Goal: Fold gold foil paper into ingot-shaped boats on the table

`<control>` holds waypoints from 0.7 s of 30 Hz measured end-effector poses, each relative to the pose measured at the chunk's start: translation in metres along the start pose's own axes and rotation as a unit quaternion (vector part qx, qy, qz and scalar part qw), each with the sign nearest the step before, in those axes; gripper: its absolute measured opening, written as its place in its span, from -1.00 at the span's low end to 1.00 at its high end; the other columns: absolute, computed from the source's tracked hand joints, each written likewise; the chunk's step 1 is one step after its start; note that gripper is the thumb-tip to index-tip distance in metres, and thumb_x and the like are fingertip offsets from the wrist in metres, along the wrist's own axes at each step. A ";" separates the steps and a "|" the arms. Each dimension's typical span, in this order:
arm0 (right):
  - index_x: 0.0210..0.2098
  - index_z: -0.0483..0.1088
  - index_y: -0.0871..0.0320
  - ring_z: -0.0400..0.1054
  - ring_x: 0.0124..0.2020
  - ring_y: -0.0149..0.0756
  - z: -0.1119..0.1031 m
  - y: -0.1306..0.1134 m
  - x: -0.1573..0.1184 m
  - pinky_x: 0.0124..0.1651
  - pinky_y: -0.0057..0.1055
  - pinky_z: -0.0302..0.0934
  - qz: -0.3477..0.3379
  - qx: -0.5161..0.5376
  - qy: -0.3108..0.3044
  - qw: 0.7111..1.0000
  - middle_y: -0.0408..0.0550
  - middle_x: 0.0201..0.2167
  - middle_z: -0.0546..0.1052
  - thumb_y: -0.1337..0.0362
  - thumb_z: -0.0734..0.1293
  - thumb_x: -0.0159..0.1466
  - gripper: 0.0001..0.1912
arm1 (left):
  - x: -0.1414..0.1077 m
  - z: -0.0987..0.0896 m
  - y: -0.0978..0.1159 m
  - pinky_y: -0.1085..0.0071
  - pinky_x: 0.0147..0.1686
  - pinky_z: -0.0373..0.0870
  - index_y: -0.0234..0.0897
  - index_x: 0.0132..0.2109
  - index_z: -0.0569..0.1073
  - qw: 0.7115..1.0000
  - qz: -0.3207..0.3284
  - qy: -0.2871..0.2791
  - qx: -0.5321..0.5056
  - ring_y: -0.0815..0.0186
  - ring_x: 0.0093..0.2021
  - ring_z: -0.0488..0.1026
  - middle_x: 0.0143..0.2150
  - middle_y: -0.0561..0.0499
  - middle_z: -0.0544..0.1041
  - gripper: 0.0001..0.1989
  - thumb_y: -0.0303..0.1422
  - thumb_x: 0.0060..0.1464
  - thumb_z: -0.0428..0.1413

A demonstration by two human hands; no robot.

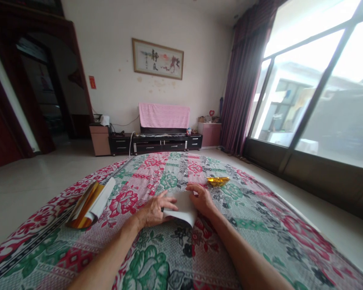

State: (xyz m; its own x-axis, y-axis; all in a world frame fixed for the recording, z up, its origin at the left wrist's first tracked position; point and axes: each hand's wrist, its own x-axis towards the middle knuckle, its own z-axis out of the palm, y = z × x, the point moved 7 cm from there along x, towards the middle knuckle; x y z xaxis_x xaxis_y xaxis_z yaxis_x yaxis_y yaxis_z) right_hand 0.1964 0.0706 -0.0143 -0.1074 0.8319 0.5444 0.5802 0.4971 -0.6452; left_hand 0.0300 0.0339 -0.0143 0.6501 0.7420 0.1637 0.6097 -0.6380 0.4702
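A sheet of paper (181,207), white side up, lies in front of me with its near edge curling upward. My left hand (155,209) rests over the sheet's left side, its fingers stretched out and apart on the surface. At the far right corner, my right hand (201,198) has its fingers bent around the paper's edge, with the thumb tucked inward. Just beyond that hand sits a folded gold foil paper boat shape (218,181). To the left is a loosely curled stack of gold and white paper sheets (90,204).
A floral cloth (151,262) in pink, green and grey covers the rounded table under everything. Past its far edge stands a low black TV cabinet (160,144) with a pink cloth (164,115) draped above it. Large windows (314,92) line the right side.
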 end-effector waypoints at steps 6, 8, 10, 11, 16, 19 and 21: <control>-0.31 0.47 0.13 0.36 -0.10 -0.29 0.000 -0.009 -0.002 -0.05 -0.34 0.24 -0.016 -0.035 -0.005 0.999 -0.04 -0.10 0.48 0.53 0.17 -0.04 -0.61 | 0.001 0.009 0.001 0.21 0.19 0.02 -0.10 -0.01 0.45 0.999 0.017 0.027 0.016 0.11 0.26 0.03 0.15 0.03 0.33 -0.59 -0.34 -0.08 0.12; -0.31 0.47 0.13 0.36 -0.09 -0.29 0.001 -0.013 -0.003 -0.01 -0.32 0.21 -0.029 -0.043 -0.011 0.999 -0.04 -0.10 0.47 0.55 0.17 -0.05 -0.60 | 0.002 0.012 0.000 0.19 0.19 0.00 -0.05 0.01 0.43 0.999 0.010 0.022 0.025 0.11 0.25 0.06 0.16 0.07 0.32 -0.58 -0.38 -0.06 0.08; -0.32 0.47 0.13 0.35 -0.09 -0.28 0.001 -0.015 -0.004 0.01 -0.32 0.20 -0.036 -0.043 -0.014 0.998 -0.04 -0.10 0.47 0.55 0.17 -0.06 -0.60 | 0.002 0.014 0.000 0.18 0.19 0.01 -0.04 0.01 0.43 0.999 0.003 0.022 0.037 0.10 0.23 0.10 0.17 0.08 0.31 -0.59 -0.35 -0.05 0.08; -0.32 0.47 0.13 0.35 -0.08 -0.28 0.001 -0.015 -0.004 0.01 -0.32 0.19 -0.038 -0.040 -0.014 0.998 -0.04 -0.10 0.47 0.55 0.17 -0.06 -0.61 | 0.002 0.014 0.001 0.18 0.19 0.02 -0.05 0.00 0.44 0.999 0.002 0.022 0.042 0.08 0.22 0.11 0.17 0.07 0.31 -0.60 -0.32 -0.06 0.09; -0.35 0.47 0.14 0.36 -0.10 -0.28 -0.002 -0.016 -0.004 -0.01 -0.32 0.21 -0.039 -0.017 0.004 0.999 -0.03 -0.15 0.50 0.53 0.16 -0.04 -0.64 | 0.002 0.012 0.006 0.16 0.19 0.01 -0.07 -0.03 0.47 0.998 0.004 0.017 0.056 0.04 0.20 0.13 0.16 0.03 0.33 -0.60 -0.13 -0.05 0.10; -0.37 0.46 0.15 0.40 -0.19 -0.30 -0.003 -0.015 -0.006 -0.08 -0.36 0.24 -0.034 -0.014 0.005 0.999 -0.05 -0.20 0.52 0.52 0.16 -0.03 -0.67 | 0.002 0.012 0.007 0.17 0.19 0.01 -0.06 -0.04 0.48 0.998 0.002 0.020 0.059 0.06 0.20 0.15 0.15 0.03 0.33 -0.62 -0.12 -0.01 0.07; -0.40 0.46 0.15 0.40 -0.22 -0.31 -0.003 -0.018 -0.009 -0.09 -0.38 0.24 -0.047 -0.020 -0.018 0.998 -0.06 -0.24 0.53 0.52 0.16 -0.04 -0.68 | 0.003 0.013 0.006 0.17 0.19 0.03 -0.06 -0.06 0.49 0.998 -0.001 0.028 0.056 0.10 0.20 0.15 0.14 0.05 0.35 -0.67 -0.16 0.04 0.03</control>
State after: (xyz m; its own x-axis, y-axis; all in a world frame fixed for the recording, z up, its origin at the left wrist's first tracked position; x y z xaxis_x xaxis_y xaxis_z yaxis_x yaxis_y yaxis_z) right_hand 0.1898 0.0533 -0.0064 -0.1924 0.7903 0.5817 0.5984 0.5644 -0.5688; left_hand 0.0414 0.0301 -0.0219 0.6250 0.7510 0.2128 0.6590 -0.6538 0.3719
